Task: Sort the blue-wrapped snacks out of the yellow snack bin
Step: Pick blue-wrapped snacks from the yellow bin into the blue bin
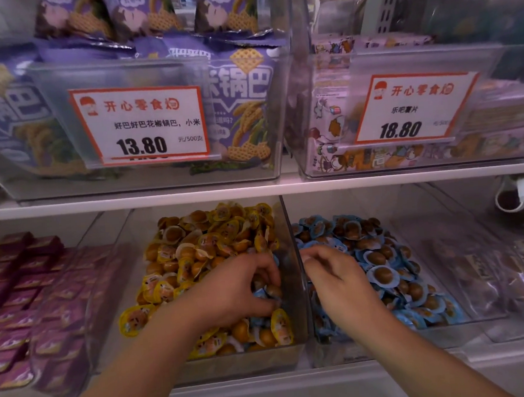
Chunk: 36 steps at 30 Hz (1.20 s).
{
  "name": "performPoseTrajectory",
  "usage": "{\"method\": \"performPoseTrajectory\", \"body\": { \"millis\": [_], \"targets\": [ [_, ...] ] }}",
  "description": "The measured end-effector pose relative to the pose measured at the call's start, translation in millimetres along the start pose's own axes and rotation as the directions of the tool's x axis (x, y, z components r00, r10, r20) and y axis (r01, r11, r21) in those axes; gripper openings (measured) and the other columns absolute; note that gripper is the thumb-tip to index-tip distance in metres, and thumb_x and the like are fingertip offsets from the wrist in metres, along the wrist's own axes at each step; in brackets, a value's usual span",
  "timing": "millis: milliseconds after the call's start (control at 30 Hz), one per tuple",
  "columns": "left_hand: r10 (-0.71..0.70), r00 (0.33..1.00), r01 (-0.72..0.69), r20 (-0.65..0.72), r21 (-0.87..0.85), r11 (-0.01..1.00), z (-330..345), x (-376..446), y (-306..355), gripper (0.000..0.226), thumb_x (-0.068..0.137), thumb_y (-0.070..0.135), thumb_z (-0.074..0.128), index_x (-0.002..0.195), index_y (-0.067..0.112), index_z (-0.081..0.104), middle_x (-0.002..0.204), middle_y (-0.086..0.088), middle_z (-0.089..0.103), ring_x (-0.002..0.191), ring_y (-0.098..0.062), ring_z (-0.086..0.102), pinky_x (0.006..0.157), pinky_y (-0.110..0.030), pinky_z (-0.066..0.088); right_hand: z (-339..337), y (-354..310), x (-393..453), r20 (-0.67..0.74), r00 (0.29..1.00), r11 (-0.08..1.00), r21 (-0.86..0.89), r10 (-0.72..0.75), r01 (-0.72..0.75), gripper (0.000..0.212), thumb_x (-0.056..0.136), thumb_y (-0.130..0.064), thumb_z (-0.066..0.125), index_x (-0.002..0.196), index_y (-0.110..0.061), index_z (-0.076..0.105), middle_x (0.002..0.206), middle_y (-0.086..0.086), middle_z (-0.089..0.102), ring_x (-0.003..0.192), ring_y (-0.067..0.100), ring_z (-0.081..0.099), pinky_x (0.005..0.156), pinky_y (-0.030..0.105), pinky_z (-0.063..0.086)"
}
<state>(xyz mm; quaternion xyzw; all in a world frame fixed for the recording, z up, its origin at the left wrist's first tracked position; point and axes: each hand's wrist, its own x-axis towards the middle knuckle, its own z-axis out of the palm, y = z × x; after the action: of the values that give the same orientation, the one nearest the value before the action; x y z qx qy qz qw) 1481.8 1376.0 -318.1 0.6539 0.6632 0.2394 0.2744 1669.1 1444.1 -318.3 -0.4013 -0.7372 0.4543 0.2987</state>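
A clear bin (295, 277) on the lower shelf holds yellow-wrapped snacks (196, 250). Several blue-wrapped snacks (262, 294) lie among them at its right side. My left hand (239, 289) is inside this bin with its fingers curled round some of those blue snacks. To the right stands a second clear bin full of blue-wrapped snacks (382, 270). My right hand (335, 274) hovers over that bin's left edge, fingers loosely curled; I cannot see whether it holds anything.
Purple boxed snacks (27, 298) fill the bin at the left. Dark wrapped snacks (492, 277) sit in a bin at the right. The upper shelf (253, 189) carries bins of purple bags and price cards (142, 126).
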Motion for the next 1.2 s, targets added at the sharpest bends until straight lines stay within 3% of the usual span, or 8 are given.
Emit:
{"method": "performPoseTrajectory", "body": {
  "millis": [233, 333, 433, 500, 633, 767, 867, 1200],
  "targets": [
    [-0.208, 0.884, -0.081, -0.418, -0.577, 0.813, -36.8, -24.2, -5.1, 0.031, 0.070, 0.024, 0.082, 0.093, 0.009, 0.069, 0.077, 0.002, 0.073, 0.070, -0.008, 0.067, 0.060, -0.020, 0.052, -8.3, -15.1, -1.4, -0.133, 0.976, 0.985, 0.002, -0.173, 0.175, 0.018, 0.099, -0.022, 0.053, 0.099, -0.033, 0.068, 0.085, -0.009, 0.068, 0.076, 0.003, 0.063, 0.063, 0.015, 0.048],
    [-0.395, 0.821, -0.110, -0.412, -0.794, 0.598, -46.8, -41.5, -13.7, 0.048, 0.068, 0.031, 0.078, 0.103, -0.001, 0.067, 0.086, -0.015, 0.069, 0.070, -0.019, 0.066, 0.058, -0.028, 0.055, -9.1, -40.0, -6.8, -0.281, 0.849, 0.895, -0.129, -0.447, 0.428, 0.018, 0.097, -0.021, 0.051, 0.100, -0.028, 0.066, 0.097, -0.017, 0.060, 0.094, 0.000, 0.059, 0.078, 0.008, 0.043],
    [-0.491, 0.804, -0.107, -0.335, -0.894, 0.435, -49.4, -60.9, -18.7, 0.051, 0.071, 0.026, 0.074, 0.111, -0.004, 0.064, 0.095, -0.021, 0.067, 0.074, -0.023, 0.065, 0.056, -0.028, 0.057, 17.0, -61.2, -18.1, -0.166, 0.813, 0.830, -0.107, -0.558, 0.548, 0.018, 0.097, -0.025, 0.049, 0.105, -0.028, 0.066, 0.103, -0.021, 0.058, 0.099, 0.001, 0.060, 0.078, 0.006, 0.042],
    [-0.528, 0.794, -0.095, -0.301, -0.919, 0.382, -48.0, -71.8, -21.9, 0.044, 0.072, 0.026, 0.073, 0.106, -0.002, 0.067, 0.095, -0.021, 0.070, 0.077, -0.023, 0.067, 0.060, -0.030, 0.058, 47.1, -65.3, -23.5, 0.052, 0.874, 0.872, -0.060, -0.483, 0.485, 0.022, 0.094, -0.038, 0.050, 0.112, -0.038, 0.061, 0.107, -0.023, 0.056, 0.098, -0.001, 0.060, 0.078, 0.007, 0.044],
    [-0.564, 0.789, -0.054, -0.244, -0.942, 0.332, -38.5, -85.7, -24.7, 0.045, 0.073, 0.028, 0.073, 0.108, 0.001, 0.068, 0.100, -0.023, 0.072, 0.082, -0.026, 0.070, 0.065, -0.034, 0.059, 100.6, -64.2, -22.8, 0.377, 0.925, 0.982, 0.187, -0.050, -0.023, 0.050, 0.066, -0.064, 0.063, 0.115, -0.060, 0.054, 0.114, -0.023, 0.065, 0.106, -0.005, 0.062, 0.098, 0.029, 0.050],
    [-0.573, 0.777, -0.026, -0.260, -0.923, 0.384, -33.1, -90.1, -29.2, 0.033, 0.084, 0.024, 0.070, 0.113, 0.007, 0.068, 0.106, -0.019, 0.073, 0.094, -0.031, 0.071, 0.081, -0.044, 0.057, 117.4, -63.7, -12.1, 0.310, 0.949, 0.942, 0.332, -0.057, -0.052, 0.039, 0.079, -0.034, 0.077, 0.116, -0.036, 0.065, 0.110, -0.009, 0.073, 0.102, 0.001, 0.068, 0.086, 0.018, 0.052],
    [-0.572, 0.784, -0.022, -0.241, -0.932, 0.363, -34.4, -90.2, -29.6, 0.022, 0.095, 0.016, 0.060, 0.114, 0.008, 0.069, 0.111, -0.020, 0.072, 0.102, -0.034, 0.069, 0.079, -0.042, 0.056, 108.7, -64.2, 1.2, 0.226, 0.972, 0.983, 0.182, -0.071, 0.029, 0.023, 0.088, -0.015, 0.072, 0.103, -0.032, 0.069, 0.095, -0.008, 0.073, 0.084, -0.004, 0.068, 0.068, 0.009, 0.050],
    [-0.580, 0.795, -0.069, -0.176, -0.977, 0.202, -42.9, -82.1, -26.7, 0.020, 0.102, 0.008, 0.048, 0.108, 0.004, 0.067, 0.105, -0.021, 0.073, 0.078, -0.029, 0.074, 0.065, -0.035, 0.062, 84.9, -49.7, 10.2, 0.295, 0.926, 0.844, -0.411, -0.235, 0.345, 0.026, 0.078, -0.031, 0.061, 0.102, -0.038, 0.067, 0.110, -0.014, 0.056, 0.112, 0.009, 0.049, 0.096, 0.023, 0.040]
  ]
}}
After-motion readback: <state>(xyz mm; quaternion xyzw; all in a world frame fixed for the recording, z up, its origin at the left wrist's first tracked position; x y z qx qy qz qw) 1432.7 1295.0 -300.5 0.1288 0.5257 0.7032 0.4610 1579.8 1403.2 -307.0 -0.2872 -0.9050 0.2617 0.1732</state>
